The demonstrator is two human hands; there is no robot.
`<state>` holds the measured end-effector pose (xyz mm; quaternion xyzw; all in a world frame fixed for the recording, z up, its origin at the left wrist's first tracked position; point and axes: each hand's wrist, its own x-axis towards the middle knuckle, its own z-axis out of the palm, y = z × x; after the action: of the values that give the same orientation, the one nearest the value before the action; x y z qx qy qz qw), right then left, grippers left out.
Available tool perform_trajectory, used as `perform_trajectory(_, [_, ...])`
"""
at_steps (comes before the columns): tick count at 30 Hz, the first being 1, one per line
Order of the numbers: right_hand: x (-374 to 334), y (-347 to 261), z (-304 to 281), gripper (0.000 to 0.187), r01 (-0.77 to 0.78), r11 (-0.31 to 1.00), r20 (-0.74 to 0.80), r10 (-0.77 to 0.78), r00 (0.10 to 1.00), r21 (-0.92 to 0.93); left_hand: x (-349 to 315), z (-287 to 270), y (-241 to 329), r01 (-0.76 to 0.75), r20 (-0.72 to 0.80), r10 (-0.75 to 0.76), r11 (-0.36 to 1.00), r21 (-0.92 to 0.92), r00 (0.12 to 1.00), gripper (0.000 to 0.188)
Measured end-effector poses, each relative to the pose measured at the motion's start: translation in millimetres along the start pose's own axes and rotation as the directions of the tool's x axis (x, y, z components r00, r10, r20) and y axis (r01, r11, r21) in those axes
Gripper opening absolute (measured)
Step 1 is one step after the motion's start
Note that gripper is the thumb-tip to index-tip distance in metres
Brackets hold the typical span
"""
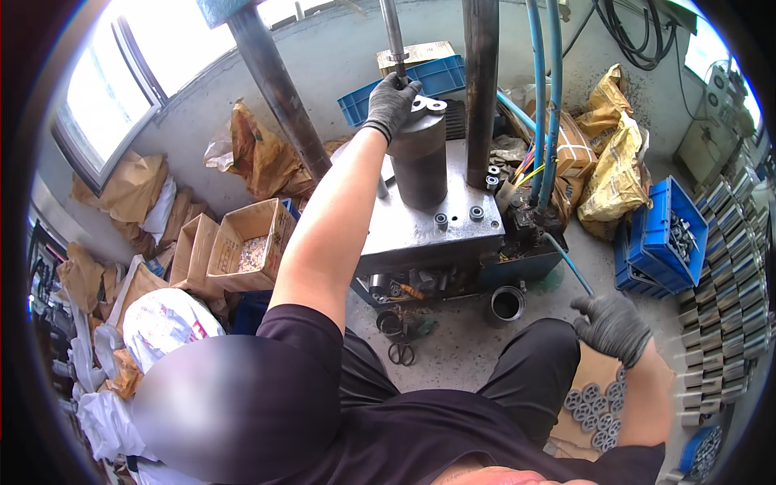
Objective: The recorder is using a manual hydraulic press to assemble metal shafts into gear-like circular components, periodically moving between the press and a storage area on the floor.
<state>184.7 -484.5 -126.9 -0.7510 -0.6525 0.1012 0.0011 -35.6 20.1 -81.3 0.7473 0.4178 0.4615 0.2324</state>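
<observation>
My left hand point(391, 103), in a dark grey glove, reaches forward to the top of an upright steel cylinder point(420, 166). Its fingers close round the dark lower end of a vertical metal rod point(393, 32); the tip is partly hidden. Two small pale rings point(436, 106) lie on the cylinder's top beside the hand. The cylinder stands on the metal bed point(380, 234) of a press, where small round metal parts point(477, 212) sit near the front edge. At the right, my gloved right hand point(614, 329) grips the end of a blue lever point(572, 263) that slopes down from the machine.
Dark posts point(480, 89) and blue pipes point(536, 97) rise around the bed. Cardboard boxes point(252, 242) stand left; blue crates point(667, 234) and stacked metal tubes point(723, 299) stand right. On the floor are a metal cup point(507, 305), scissors point(401, 353) and several wheel-shaped parts point(598, 406) on cardboard.
</observation>
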Motion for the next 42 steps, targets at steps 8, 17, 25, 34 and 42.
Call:
perform_trajectory(8, [-26.1, 2.2, 39.1, 0.031, -0.005, 0.986, -0.105, 0.022, 0.994, 0.164, -4.8, 0.3, 3.2, 0.016, 0.044, -0.011, 0.994, -0.109, 0.999, 0.025])
perform_trajectory(17, [-22.6, -5.5, 27.2, 0.032, -0.024, 0.972, -0.143, 0.059, 0.988, 0.235, -5.0, -2.4, -0.1, -0.005, 0.024, 0.009, 0.983, -0.185, 1.0, 0.02])
perform_trajectory(25, [-23.2, -5.2, 27.4, 0.033, -0.055, 0.976, -0.156, 0.089, 0.984, 0.211, -8.8, -2.4, 9.2, 0.039, 0.003, -0.04, 0.972, -0.231, 0.999, 0.036])
perform_trajectory(34, [-22.7, -6.5, 28.7, 0.031, -0.043, 0.978, -0.188, 0.082, 0.979, 0.205, -1.3, -5.1, -0.6, 0.043, 0.069, 0.005, 0.738, -0.673, 0.998, 0.046])
perform_trajectory(42, [-22.1, -6.9, 31.4, 0.027, -0.063, 0.974, -0.194, 0.106, 0.975, 0.217, 2.3, -7.9, 8.6, 0.239, 0.194, -0.142, 0.67, -0.703, 0.971, 0.045])
